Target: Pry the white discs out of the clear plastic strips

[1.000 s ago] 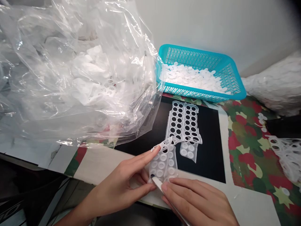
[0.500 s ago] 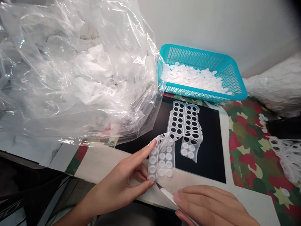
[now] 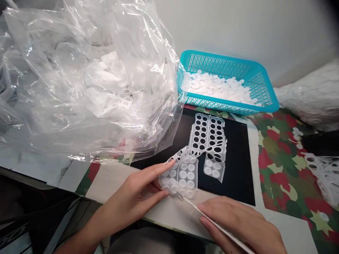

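Note:
A translucent white sheet of round caps (image 3: 190, 174) lies partly over a black mat (image 3: 238, 169). Its far part is a lattice of open holes, while discs still fill the near end and a small flap on the right. My left hand (image 3: 137, 192) pinches the sheet's near left edge between thumb and fingers. In my right hand (image 3: 238, 222) is a slim white tool (image 3: 194, 206) with a fine pointed tip; its exact kind is unclear. The tip touches or nearly touches the discs at the sheet's near edge, beside my left thumb.
A turquoise basket (image 3: 230, 100) holding many small white discs stands at the back. A large clear plastic bag (image 3: 148, 127) with white scraps fills the left. Another punched sheet (image 3: 324, 176) and several loose discs (image 3: 297, 133) lie on the patterned cloth (image 3: 278, 165) at right.
My left hand has shifted slightly left, and the sheet's near end now lies flatter, showing more of its left discs. The tool has turned and its tip has moved up onto the near edge.

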The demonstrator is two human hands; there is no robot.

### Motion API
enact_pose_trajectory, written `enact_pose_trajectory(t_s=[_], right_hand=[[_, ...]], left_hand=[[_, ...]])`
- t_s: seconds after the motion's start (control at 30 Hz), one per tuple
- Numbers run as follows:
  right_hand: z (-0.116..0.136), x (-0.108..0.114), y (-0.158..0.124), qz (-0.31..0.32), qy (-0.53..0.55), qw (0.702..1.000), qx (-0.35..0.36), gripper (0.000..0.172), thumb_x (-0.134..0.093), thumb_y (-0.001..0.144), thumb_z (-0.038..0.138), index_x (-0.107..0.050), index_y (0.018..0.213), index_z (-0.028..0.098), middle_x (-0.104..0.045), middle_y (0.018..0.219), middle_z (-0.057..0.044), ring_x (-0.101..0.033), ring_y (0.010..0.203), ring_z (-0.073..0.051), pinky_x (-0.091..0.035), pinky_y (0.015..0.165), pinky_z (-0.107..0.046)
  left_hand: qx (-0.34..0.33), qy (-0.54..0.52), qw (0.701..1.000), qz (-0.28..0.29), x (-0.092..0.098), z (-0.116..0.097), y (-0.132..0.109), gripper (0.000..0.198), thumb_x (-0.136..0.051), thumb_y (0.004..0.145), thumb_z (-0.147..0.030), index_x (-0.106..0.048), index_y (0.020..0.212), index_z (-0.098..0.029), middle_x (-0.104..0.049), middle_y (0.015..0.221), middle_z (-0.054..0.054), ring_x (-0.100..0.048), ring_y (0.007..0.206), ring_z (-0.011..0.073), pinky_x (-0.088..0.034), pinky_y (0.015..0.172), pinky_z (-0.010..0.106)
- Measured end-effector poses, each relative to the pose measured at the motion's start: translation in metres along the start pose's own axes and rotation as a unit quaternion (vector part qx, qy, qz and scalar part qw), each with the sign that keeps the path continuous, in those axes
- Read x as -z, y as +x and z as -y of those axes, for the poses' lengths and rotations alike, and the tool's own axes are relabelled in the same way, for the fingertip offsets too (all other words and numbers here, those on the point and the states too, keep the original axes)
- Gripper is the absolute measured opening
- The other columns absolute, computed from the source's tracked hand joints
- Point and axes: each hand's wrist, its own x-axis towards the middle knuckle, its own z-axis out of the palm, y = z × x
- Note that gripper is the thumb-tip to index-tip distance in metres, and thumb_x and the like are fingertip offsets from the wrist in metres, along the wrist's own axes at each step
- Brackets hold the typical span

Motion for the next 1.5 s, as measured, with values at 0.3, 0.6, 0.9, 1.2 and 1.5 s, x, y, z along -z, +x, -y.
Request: enact_pose_trajectory(t_s=[0.3, 0.6, 0.9, 1.2, 1.5], right_hand=[[0.002, -0.001, 0.002, 0.027, 0.015, 0.999, -0.007, 0.012, -0.064, 0.080, 0.010, -0.068, 0.090, 0.015, -0.072, 0.078, -0.001, -0.070, 0.069, -0.013, -0.055, 0.073, -0.014], [-0.001, -0.012, 0.004, 0.060, 0.063, 0.996, -0.005, 0.018, -0.065, 0.082, 0.011, -0.067, 0.099, 0.017, -0.071, 0.085, -0.003, -0.068, 0.077, -0.013, -0.054, 0.076, -0.017], [-0.001, -0.032, -0.003, 0.016, 0.108, 0.986, -0.128, 0.016, -0.060, 0.085, 0.015, -0.064, 0.099, 0.021, -0.072, 0.090, -0.001, -0.069, 0.080, -0.013, -0.054, 0.073, -0.015], [-0.002, -0.046, -0.010, 0.005, 0.110, 0.983, -0.149, 0.018, -0.058, 0.085, 0.018, -0.063, 0.102, 0.021, -0.072, 0.104, -0.005, -0.066, 0.104, -0.021, -0.051, 0.094, -0.030], [-0.002, -0.037, -0.005, 0.067, 0.080, 0.994, -0.031, 0.013, -0.058, 0.082, 0.007, -0.061, 0.090, 0.016, -0.072, 0.091, -0.005, -0.069, 0.091, -0.018, -0.047, 0.100, -0.033]], left_hand=[[0.011, -0.047, 0.996, -0.073, 0.004, 0.003, -0.009, 0.042, -0.058, 0.087, -0.019, -0.052, 0.126, -0.034, -0.051, 0.130, 0.002, -0.064, 0.090, 0.0129, -0.058, 0.078, 0.024], [0.049, -0.058, 0.994, -0.076, 0.006, 0.004, -0.014, 0.012, -0.058, 0.087, -0.019, -0.063, 0.098, -0.022, -0.060, 0.109, 0.003, -0.061, 0.099, 0.0150, -0.056, 0.081, 0.022], [0.020, -0.001, 0.995, -0.100, 0.004, 0.003, -0.014, 0.012, -0.057, 0.087, -0.018, -0.057, 0.098, -0.023, -0.057, 0.107, 0.001, -0.061, 0.090, 0.0125, -0.054, 0.070, 0.020], [-0.034, 0.232, 0.962, -0.139, 0.004, 0.000, -0.029, 0.016, -0.058, 0.085, -0.018, -0.056, 0.099, -0.024, -0.055, 0.097, 0.002, -0.055, 0.094, 0.0178, -0.045, 0.082, 0.029], [0.009, 0.265, 0.958, -0.114, 0.002, 0.001, -0.013, 0.009, -0.055, 0.088, -0.028, -0.058, 0.094, -0.021, -0.055, 0.096, 0.004, -0.051, 0.095, 0.0218, -0.040, 0.084, 0.036]])
